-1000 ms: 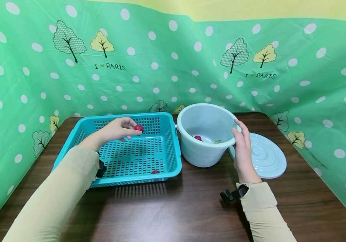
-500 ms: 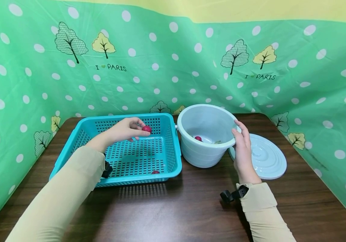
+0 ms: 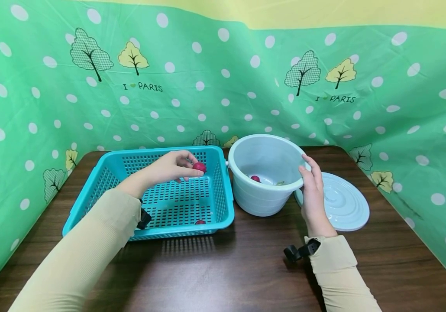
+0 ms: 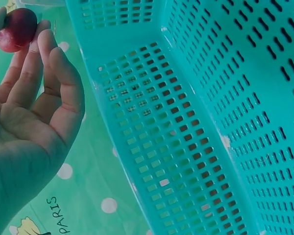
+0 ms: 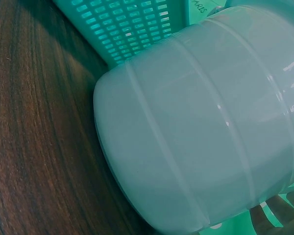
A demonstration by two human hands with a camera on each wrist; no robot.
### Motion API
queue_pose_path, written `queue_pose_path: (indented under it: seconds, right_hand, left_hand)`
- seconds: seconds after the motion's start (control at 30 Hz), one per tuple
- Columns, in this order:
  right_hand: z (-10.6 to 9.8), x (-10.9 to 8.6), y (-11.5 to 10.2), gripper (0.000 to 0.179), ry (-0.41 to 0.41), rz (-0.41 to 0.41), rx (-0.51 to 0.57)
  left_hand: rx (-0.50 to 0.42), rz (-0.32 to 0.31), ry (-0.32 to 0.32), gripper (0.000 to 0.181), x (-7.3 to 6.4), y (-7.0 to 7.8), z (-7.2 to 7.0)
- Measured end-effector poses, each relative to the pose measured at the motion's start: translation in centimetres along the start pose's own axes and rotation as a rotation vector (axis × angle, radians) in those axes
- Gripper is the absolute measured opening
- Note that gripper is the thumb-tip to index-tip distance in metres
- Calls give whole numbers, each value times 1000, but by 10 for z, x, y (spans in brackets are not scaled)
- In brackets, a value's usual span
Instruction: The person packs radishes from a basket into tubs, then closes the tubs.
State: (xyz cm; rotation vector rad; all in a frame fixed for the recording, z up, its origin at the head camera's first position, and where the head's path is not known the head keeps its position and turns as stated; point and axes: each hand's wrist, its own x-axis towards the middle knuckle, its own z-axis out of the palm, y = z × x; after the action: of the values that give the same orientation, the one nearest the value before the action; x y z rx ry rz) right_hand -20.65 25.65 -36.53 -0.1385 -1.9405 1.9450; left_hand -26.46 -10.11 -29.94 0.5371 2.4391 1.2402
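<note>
Between thumb and fingertips my left hand pinches a small round red plum, held above the right part of the turquoise basket. The left wrist view shows this plum as dark red and smooth. A second plum lies in the basket at its near right corner, partly hidden by the rim. My right hand holds the right side of the rim of a pale blue bucket. Inside the bucket are another plum and a small greenish piece.
A pale blue round lid lies on the dark wooden table, right of the bucket and behind my right hand. Basket and bucket stand side by side. A green dotted cloth hangs behind the table and along its sides.
My left hand has moved right with the plum, from the basket's middle toward its right wall, slowing lately. The right hand and bucket have stayed in place.
</note>
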Motion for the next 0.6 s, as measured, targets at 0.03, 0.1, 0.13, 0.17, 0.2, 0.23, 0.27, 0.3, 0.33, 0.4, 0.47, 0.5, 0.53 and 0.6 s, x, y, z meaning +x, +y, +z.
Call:
queue_pose_path:
  seconds: [0.03, 0.1, 0.13, 0.17, 0.2, 0.23, 0.27, 0.3, 0.33, 0.4, 0.47, 0.5, 0.53, 0.6]
  right_hand:
    - [0, 0, 0, 46, 0, 0, -1]
    - [0, 0, 0, 46, 0, 1, -5]
    - [0, 0, 0, 46, 0, 2, -5]
    - [0, 0, 0, 46, 0, 3, -6]
    - [0, 0, 0, 46, -1, 5, -6]
    - [0, 0, 0, 46, -1, 6, -6]
    - [0, 0, 0, 46, -1, 7, -6]
    - [0, 0, 0, 46, -2, 8, -4]
    - [0, 0, 0, 46, -2, 9, -4]
    - [0, -1, -1, 46, -2, 9, -2]
    - [0, -1, -1, 46, -3, 8, 1]
    - [1, -1, -1, 46, -3, 7, 2]
    - [1, -1, 0, 46, -3, 6, 3]
    - [1, -1, 0, 46, -4, 3, 6]
  left_hand:
    - [-2, 4, -2, 36, 0, 0, 0]
    - [-1, 11, -4, 36, -1, 1, 0]
    - [2, 14, -5, 36, -1, 2, 0]
    - [5, 16, -4, 36, -1, 2, 1]
    - [9, 19, -3, 36, -2, 2, 1]
    - [12, 22, -3, 36, -2, 2, 1]
    - [15, 24, -3, 36, -2, 2, 1]
    - [18, 25, -2, 36, -2, 3, 1]
    - [21, 28, -3, 36, -2, 3, 1]
    - [26, 33, -5, 36, -1, 3, 0]
    - [29, 36, -7, 36, -1, 3, -1]
    - [32, 40, -9, 36, -1, 3, -1]
    - [33, 41, -9, 36, -1, 3, -1]
    - [32, 38, -9, 36, -1, 4, -1]
